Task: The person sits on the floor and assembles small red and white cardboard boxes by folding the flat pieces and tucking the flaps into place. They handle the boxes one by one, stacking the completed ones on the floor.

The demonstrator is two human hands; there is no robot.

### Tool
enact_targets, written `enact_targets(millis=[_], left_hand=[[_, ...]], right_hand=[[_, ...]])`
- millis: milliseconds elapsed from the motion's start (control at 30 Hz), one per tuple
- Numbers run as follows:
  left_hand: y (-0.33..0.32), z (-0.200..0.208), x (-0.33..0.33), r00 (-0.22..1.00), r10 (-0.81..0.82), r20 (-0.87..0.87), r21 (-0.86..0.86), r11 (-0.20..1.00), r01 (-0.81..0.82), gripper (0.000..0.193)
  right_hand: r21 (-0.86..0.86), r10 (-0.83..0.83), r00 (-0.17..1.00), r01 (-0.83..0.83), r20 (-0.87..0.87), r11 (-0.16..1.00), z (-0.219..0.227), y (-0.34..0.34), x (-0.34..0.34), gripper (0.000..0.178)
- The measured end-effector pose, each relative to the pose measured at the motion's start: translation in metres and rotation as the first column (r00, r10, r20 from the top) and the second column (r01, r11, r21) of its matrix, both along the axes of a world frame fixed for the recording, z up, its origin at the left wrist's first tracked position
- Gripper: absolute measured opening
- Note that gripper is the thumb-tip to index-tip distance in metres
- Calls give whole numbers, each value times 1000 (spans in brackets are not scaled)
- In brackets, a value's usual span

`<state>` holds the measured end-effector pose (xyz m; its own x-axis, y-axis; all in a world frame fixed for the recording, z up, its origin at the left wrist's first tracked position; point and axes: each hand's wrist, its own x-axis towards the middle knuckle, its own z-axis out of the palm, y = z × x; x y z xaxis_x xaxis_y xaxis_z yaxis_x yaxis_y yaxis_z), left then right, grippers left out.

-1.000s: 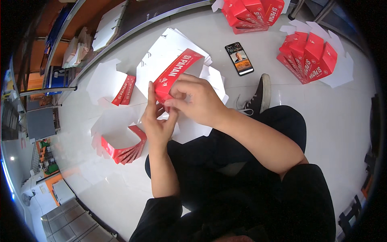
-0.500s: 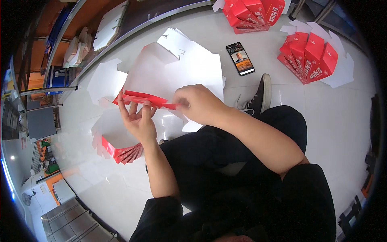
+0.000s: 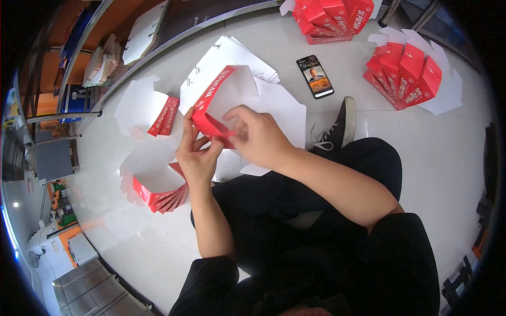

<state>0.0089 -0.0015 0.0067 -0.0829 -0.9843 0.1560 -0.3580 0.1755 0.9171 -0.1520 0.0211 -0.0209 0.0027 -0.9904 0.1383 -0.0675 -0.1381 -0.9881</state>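
A partly folded red and white cardboard box (image 3: 213,90) is held up in front of me, its white inside facing me. My left hand (image 3: 197,162) grips its near left corner, thumb and fingers on the red side panels. With bent fingers, my right hand (image 3: 259,136) pinches the near red edge close to the left thumb. Where exactly its fingertips touch is partly hidden. Beneath and behind the box lie flat white card sheets (image 3: 284,105).
Left on the floor sit one nested set of folded boxes (image 3: 167,117) and another nearer set (image 3: 158,200). More red stacks stand at the far right (image 3: 403,73) and the back (image 3: 329,21). A phone (image 3: 314,76) lies near my shoe (image 3: 345,124). Shelving (image 3: 95,58) borders the left.
The box has turned and opened out, so its red side panels now stand up at an angle. My left hand moved slightly right and nearer. The boxes at the left are less covered.
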Motion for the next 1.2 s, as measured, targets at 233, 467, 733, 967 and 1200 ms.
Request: enact_targets(millis=[233, 467, 733, 967, 1200], left_hand=[[1, 4, 5, 986, -53, 157, 82, 996, 41, 78], [3, -1, -3, 974, -105, 199, 117, 990, 83, 83], [-2, -8, 4, 949, -82, 303, -217, 964, 153, 82], [6, 12, 31, 782, 199, -591, -24, 964, -263, 20], [21, 15, 34, 817, 68, -573, -75, 988, -135, 37]], right_hand=[[81, 96, 994, -101, 58, 992, 8, 0, 0, 37], [45, 3, 994, 2, -106, 999, -7, -5, -7, 45], [114, 42, 999, -45, 23, 992, 3, -12, -20, 26], [153, -152, 952, 114, 266, 982, 36, -26, -23, 20], [-167, 23, 1000, -22, 4, 986, 53, -146, 74, 22]])
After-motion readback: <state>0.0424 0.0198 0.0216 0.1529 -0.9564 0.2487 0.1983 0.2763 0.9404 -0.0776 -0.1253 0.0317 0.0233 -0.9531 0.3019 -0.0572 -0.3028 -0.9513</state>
